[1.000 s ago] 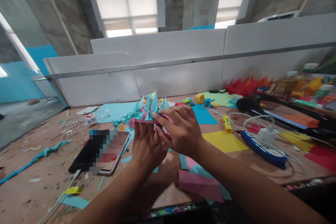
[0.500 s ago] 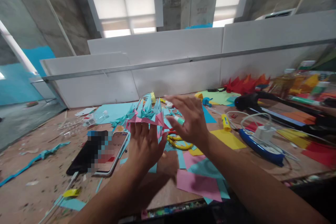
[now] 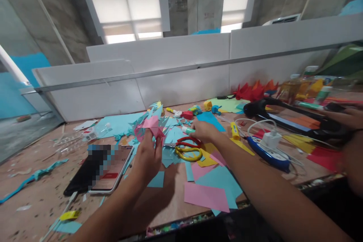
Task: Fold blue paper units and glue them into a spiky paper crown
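My left hand (image 3: 149, 155) is closed on a folded-paper piece (image 3: 151, 121), pink on the near side with light blue points behind it. To its right, my right hand (image 3: 206, 131) has its fingers curled around the right end of a white and green glue stick (image 3: 188, 130) lying above the scissors; its fingertips are partly hidden. The scissors (image 3: 188, 154), with red and yellow handles, lie on the table between my hands. Light blue paper (image 3: 159, 179) and a pink paper rectangle (image 3: 206, 196) lie nearer to me.
Two phones (image 3: 112, 174) lie left of my left arm. A blue power strip (image 3: 268, 153) with cables, a yellow glue stick (image 3: 235, 131) and a black frame-like object (image 3: 283, 111) are on the right. Another person's hand (image 3: 347, 116) is at the right edge. Red folded paper (image 3: 252, 91) stands behind.
My left hand has tilted and turned the folded paper, showing more pink. My right hand has come down from above the table to the glue stick, uncovering the scissors.
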`<state>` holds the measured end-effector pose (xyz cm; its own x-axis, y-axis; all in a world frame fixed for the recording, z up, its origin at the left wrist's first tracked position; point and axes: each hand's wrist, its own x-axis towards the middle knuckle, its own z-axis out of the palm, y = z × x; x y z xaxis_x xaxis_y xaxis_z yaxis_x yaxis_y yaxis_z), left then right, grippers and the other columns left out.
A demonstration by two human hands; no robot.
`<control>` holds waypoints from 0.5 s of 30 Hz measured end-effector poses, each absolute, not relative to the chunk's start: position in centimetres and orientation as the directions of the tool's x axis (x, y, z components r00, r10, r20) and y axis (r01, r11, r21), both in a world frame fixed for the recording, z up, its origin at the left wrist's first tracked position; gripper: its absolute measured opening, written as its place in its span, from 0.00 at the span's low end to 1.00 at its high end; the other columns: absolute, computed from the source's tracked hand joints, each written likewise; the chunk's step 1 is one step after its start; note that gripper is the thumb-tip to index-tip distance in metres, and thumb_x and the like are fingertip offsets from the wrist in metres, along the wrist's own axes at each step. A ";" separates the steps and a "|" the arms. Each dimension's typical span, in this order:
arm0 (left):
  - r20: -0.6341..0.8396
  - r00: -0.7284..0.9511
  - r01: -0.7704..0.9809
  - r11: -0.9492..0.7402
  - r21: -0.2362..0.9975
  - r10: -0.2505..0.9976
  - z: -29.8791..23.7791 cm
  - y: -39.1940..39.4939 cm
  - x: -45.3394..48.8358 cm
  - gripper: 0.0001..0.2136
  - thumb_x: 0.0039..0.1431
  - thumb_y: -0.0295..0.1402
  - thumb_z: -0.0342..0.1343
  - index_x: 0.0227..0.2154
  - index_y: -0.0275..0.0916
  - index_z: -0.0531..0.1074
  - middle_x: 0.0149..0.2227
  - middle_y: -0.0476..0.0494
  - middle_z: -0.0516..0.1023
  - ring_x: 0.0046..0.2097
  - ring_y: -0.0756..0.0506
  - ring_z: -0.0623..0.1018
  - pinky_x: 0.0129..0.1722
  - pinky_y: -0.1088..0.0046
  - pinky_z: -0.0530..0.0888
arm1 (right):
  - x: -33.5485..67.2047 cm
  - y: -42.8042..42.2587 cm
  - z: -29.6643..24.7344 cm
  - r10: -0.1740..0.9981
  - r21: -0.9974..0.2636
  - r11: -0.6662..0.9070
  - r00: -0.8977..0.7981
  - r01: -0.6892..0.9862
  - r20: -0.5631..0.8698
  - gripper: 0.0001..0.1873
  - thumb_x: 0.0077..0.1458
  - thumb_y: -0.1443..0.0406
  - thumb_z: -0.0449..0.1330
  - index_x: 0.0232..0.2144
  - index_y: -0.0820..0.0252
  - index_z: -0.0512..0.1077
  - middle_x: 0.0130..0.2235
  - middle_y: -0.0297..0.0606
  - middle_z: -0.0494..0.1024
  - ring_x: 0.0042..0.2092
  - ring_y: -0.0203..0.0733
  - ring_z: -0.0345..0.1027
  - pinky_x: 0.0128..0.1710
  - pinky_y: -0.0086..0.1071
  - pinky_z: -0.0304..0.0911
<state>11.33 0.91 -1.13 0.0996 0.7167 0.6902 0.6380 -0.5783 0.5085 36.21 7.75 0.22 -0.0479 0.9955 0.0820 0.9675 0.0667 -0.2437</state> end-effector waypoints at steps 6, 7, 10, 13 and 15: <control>0.653 0.018 0.393 -0.606 0.692 0.757 -1.1 1.6 11.1 0.04 0.66 0.32 0.48 0.40 0.40 0.66 0.35 0.43 0.76 0.36 0.43 0.77 0.38 0.67 0.71 | 34.4 5.8 3.2 0.907 -0.331 0.241 -0.090 0.912 0.411 0.19 0.65 0.56 0.58 0.54 0.60 0.69 0.47 0.46 0.80 0.48 0.50 0.75 0.44 0.35 0.67; 0.644 0.003 0.344 -0.606 0.717 0.765 -1.0 1.6 11.2 0.05 0.65 0.32 0.49 0.41 0.40 0.67 0.36 0.43 0.77 0.37 0.44 0.77 0.39 0.67 0.72 | 34.0 5.3 3.6 0.878 -0.343 0.308 -0.125 0.887 0.463 0.19 0.66 0.56 0.57 0.55 0.56 0.68 0.49 0.42 0.80 0.48 0.46 0.75 0.45 0.33 0.67; 0.604 -0.044 0.199 -0.586 0.786 0.796 -0.4 1.4 11.6 0.10 0.63 0.33 0.53 0.45 0.38 0.70 0.39 0.42 0.79 0.41 0.44 0.80 0.42 0.68 0.75 | 32.9 4.3 4.0 0.713 -0.369 0.561 -0.205 0.741 0.671 0.18 0.62 0.57 0.62 0.52 0.56 0.69 0.46 0.38 0.80 0.44 0.42 0.75 0.43 0.31 0.68; 0.457 -0.127 -0.203 -0.474 0.857 0.880 0.8 0.7 12.2 0.16 0.57 0.37 0.62 0.47 0.38 0.72 0.43 0.41 0.81 0.45 0.42 0.81 0.45 0.67 0.76 | 32.3 4.0 3.3 0.531 -0.331 0.755 -0.231 0.566 0.815 0.17 0.57 0.60 0.67 0.48 0.58 0.72 0.44 0.41 0.81 0.43 0.45 0.76 0.42 0.34 0.69; 0.307 -0.098 -0.486 -0.314 0.816 0.947 1.7 0.2 12.5 0.18 0.56 0.42 0.62 0.46 0.37 0.73 0.43 0.39 0.82 0.46 0.39 0.82 0.45 0.63 0.78 | 32.2 4.1 2.7 0.515 -0.322 0.782 -0.263 0.533 0.816 0.18 0.57 0.62 0.67 0.49 0.58 0.72 0.47 0.42 0.81 0.46 0.47 0.76 0.44 0.36 0.70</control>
<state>12.46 0.23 1.66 -0.0975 0.9468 0.3068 -0.4858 -0.3143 0.8156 32.17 4.12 2.74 -0.2625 0.5150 0.8160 0.5331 0.7823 -0.3221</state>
